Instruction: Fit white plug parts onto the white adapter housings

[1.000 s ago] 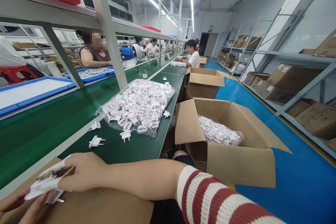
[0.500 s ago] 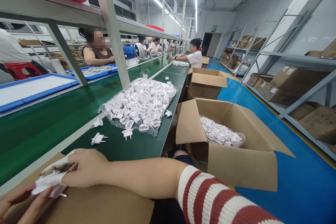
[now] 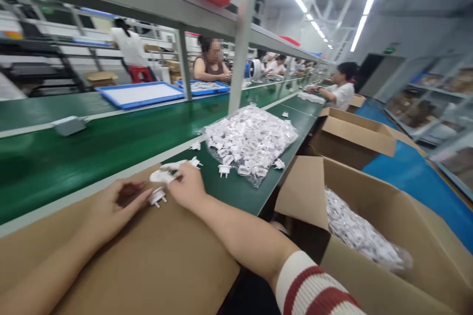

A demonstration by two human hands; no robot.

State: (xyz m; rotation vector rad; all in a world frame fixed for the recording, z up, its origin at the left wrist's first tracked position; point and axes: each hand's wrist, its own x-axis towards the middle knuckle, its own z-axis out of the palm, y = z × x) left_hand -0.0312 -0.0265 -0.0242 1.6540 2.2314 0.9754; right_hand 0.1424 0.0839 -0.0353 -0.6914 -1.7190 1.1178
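Observation:
My left hand [image 3: 113, 206] rests on a brown cardboard sheet [image 3: 148, 266], its fingers pinching a small white plug part [image 3: 157, 197]. My right hand [image 3: 186, 187], fingertips in white cots, is closed on a white piece [image 3: 164, 175] just above that plug. A clear bag of white plug parts [image 3: 251, 140] lies on the green table [image 3: 240, 192] beyond my hands. Several loose plug parts lie near the bag's front edge.
An open cardboard box [image 3: 369, 236] holding another bag of parts stands at my right, with a second box [image 3: 354, 135] behind it. A green conveyor belt [image 3: 92, 147] runs at left, with blue trays [image 3: 138, 94]. Other people sit along the line. The floor is blue.
The view has swung left and down, so both hands now sit near the middle. The hands moved apart slightly, with the left now holding a plug part beside the right's white piece.

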